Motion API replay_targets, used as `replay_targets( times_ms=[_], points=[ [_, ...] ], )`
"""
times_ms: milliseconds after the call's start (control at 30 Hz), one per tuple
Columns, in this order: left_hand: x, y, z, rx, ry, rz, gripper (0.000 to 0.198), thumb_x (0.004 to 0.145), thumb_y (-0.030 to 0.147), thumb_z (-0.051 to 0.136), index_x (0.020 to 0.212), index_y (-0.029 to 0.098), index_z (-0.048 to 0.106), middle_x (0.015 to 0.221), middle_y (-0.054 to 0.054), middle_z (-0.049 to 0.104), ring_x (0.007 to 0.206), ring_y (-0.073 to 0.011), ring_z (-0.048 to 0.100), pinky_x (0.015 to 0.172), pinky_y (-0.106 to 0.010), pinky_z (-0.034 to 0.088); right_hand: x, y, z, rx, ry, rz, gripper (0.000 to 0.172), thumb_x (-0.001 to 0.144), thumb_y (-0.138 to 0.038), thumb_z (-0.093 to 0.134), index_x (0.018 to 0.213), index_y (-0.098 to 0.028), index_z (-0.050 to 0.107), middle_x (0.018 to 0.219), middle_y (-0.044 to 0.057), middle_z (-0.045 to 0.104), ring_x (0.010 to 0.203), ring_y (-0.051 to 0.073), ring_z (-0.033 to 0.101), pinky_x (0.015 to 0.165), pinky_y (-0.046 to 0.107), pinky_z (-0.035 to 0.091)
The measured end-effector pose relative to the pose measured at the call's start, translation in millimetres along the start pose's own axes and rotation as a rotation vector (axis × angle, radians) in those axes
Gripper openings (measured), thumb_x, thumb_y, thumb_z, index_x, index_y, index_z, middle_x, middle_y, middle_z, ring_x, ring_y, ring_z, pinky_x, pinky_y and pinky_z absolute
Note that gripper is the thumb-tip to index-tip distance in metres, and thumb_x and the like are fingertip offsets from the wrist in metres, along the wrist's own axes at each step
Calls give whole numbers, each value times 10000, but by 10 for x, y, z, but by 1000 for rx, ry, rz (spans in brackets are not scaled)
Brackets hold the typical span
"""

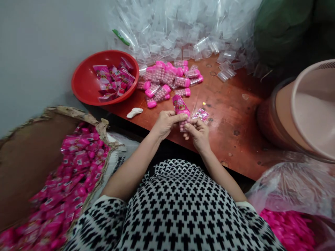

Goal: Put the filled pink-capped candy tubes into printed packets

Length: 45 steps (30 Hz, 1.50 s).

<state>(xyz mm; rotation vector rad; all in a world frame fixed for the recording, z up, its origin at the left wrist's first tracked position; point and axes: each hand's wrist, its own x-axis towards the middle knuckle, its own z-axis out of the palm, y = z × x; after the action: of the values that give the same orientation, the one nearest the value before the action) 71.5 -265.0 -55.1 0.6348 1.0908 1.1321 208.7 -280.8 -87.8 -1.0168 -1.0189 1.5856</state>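
Both grips are clamped on the same thing here: the left hand (pixel 166 123) pinches a clear candy tube (pixel 181 108) between thumb and fingers, and the right hand (pixel 198 134) closes its fingertips around the tube's lower end. The tube is held up in the air at the middle of the frame, just over the desk's near edge. It's full of pink balls, and a pink printed wrapper covers its upper part. Looks like the step in hand is working that wrapper around the tube, and at this point it's taking both hands, held close together.

Just past the hands, a small pink wrapper (pixel 201 114) lies on the brown wooden desk (pixel 231 116), with a white lump (pixel 134 112) off to the left. Farther up sits a loose pile of pink-capped candy tubes (pixel 162 78), beside a red plastic basin (pixel 83 83) of wrapped tubes at upper left. Behind those is a big heap of empty clear containers (pixel 170 31). A torn sack (pixel 78 120) of pink packets (pixel 78 174) fills the lower left, and a pink plastic bucket (pixel 311 104) stands at right.
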Motion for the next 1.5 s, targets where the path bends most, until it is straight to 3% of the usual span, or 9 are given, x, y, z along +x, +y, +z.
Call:
replay_targets(
  times_ms=[333, 567, 800, 967, 1033, 1133, 1267, 1367, 1500],
  points=[
    [16, -75, 53, -87, 56, -20, 358, 523, 336, 903, 675, 75, 713, 590, -60, 665, 458, -105, 561, 461, -229, 437, -42, -3, 17, -111, 60, -73, 309, 711, -436, 764, 855, -215, 603, 679, -36, 715, 483, 84, 603, 430, 197, 509],
    [-125, -141, 67, 21, -61, 30, 303, 630, 357, 857, 612, 107, 687, 544, -20, 601, 470, -120, 570, 493, -257, 476, 6, 69, -10, 144, 62, 50, 333, 654, -428, 807, 768, -205, 587, 601, -55, 681, 414, 71, 560, 379, 174, 468],
    [-181, -188, 116, -244, 122, 8, 342, 544, 331, 907, 667, 87, 702, 632, -44, 667, 566, -104, 611, 527, -204, 489, -50, 21, -18, 101, -8, -1, 425, 643, -430, 837, 958, -230, 633, 861, -13, 722, 728, 128, 698, 687, 294, 625],
    [-290, -287, 98, -272, 48, -51, 344, 549, 318, 907, 683, 72, 708, 650, -45, 681, 576, -100, 618, 614, -230, 530, -31, 21, 21, 53, 60, -40, 385, 623, -424, 848, 747, -210, 553, 611, -73, 629, 526, 88, 623, 517, 210, 555],
    [-396, -273, 56, -279, 53, -42, 331, 572, 320, 898, 688, 80, 702, 697, -63, 707, 634, -133, 658, 685, -271, 556, -14, 11, 84, 21, 20, -24, 402, 617, -432, 846, 729, -204, 535, 577, -84, 608, 471, 76, 586, 467, 191, 516],
    [-639, -136, -146, -298, 232, 135, 334, 636, 401, 856, 785, 141, 709, 889, -76, 757, 845, -198, 715, 843, -341, 570, 26, -46, 128, -6, -71, -4, 421, 617, -466, 836, 782, -203, 551, 593, -71, 638, 462, 83, 594, 447, 194, 500],
    [-918, 74, -599, -335, 702, 593, 646, 772, 793, 489, 970, 213, 690, 987, -14, 758, 955, -173, 702, 928, -317, 553, 145, -199, -93, -32, 24, -82, 353, 739, -501, 744, 820, -205, 568, 655, -37, 691, 478, 82, 617, 431, 179, 475],
    [-827, 9, -745, -133, 714, 582, 622, 817, 759, 470, 1061, 228, 683, 1072, -26, 746, 1012, -193, 696, 959, -346, 542, 243, -304, -391, -81, 179, -160, 304, 795, -476, 705, 807, -203, 572, 661, -38, 688, 484, 63, 612, 428, 152, 454],
    [-284, -311, -406, 622, 352, 568, 457, 822, 520, 672, 1175, 230, 682, 1281, -91, 669, 1224, -256, 603, 1098, -434, 433, 271, -355, -664, -135, 279, -180, 289, 791, -447, 718, 810, -196, 577, 649, -38, 681, 482, 66, 611, 416, 147, 441]
  ],
)
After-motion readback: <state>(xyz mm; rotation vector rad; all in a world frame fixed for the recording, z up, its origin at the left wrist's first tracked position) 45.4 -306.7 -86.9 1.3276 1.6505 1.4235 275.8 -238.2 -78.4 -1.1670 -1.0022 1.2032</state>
